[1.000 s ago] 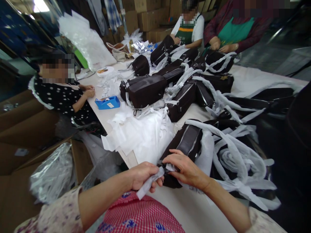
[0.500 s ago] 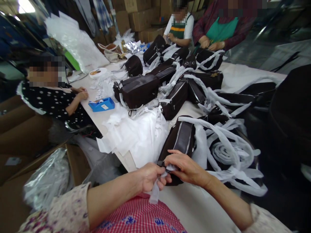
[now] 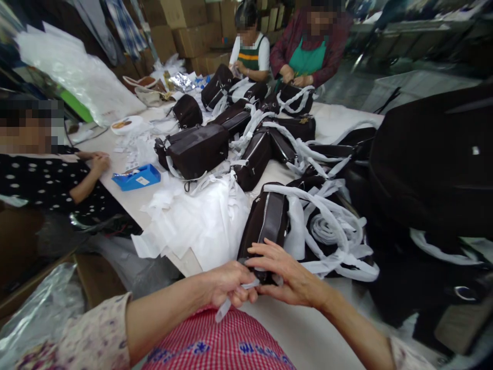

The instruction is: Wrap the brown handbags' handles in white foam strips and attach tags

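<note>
White strip (image 3: 223, 310), pinched by the left hand (image 3: 229, 285) beside the dark bag (image 3: 270, 218), could tear if tugged hard; the right hand (image 3: 289, 275), fingers spread, curves over the bag's near end.

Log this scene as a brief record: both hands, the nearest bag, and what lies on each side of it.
Left hand: closed on a thin white strip of soft wrapping
Right hand: fingers over the bag's near end; exact grip hidden
Nearest bag: dark brown bag with a silver zip
Left of bag: heap of white, tissue-like sheets
Right of bag: coiled strap wrapped in white
</note>
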Demonstrator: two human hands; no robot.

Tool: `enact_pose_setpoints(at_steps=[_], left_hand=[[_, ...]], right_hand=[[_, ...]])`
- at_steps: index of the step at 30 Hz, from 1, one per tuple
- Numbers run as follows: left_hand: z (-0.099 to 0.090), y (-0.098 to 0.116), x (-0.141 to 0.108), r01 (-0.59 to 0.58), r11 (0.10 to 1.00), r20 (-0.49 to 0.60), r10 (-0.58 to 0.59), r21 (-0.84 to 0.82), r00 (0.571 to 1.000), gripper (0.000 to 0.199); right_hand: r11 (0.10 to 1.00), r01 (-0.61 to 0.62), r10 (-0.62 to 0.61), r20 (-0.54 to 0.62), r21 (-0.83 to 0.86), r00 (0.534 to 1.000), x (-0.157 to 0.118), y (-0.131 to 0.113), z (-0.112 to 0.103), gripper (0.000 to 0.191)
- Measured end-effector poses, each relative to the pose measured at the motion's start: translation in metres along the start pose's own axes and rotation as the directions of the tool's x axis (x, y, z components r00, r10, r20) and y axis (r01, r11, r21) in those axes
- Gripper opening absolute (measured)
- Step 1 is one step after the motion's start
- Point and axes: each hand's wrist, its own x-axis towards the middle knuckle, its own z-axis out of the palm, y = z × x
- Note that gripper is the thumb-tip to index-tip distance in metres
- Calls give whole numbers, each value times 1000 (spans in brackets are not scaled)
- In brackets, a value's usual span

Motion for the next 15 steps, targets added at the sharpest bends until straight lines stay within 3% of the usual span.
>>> enact_pose_setpoints(at_steps=[5,8,11,13,15], left_hand=[[-1,7,6,-71,993,64,65,89,996,13],[-5,11,6,-130,986,81,121,108,989,16],[-9,14,3,-154,985,69,149,75,987,21],[-9,14,1,-151,987,66,147,55,987,24],[-8,13,0,-141,989,64,137,48,988,27]], right_hand=[[995,-73,66,-103,-64,993,-4,-9,7,33],[970,-152,95,-279,-189,955,-6,-21,16,22],[924,-296,128,-532,-244,837,-10,-39,30,7],[910,-402,256,-631,-97,732,-10,-49,42,10],[873,-469,438,-636,133,635,-8,-55,52,14]])
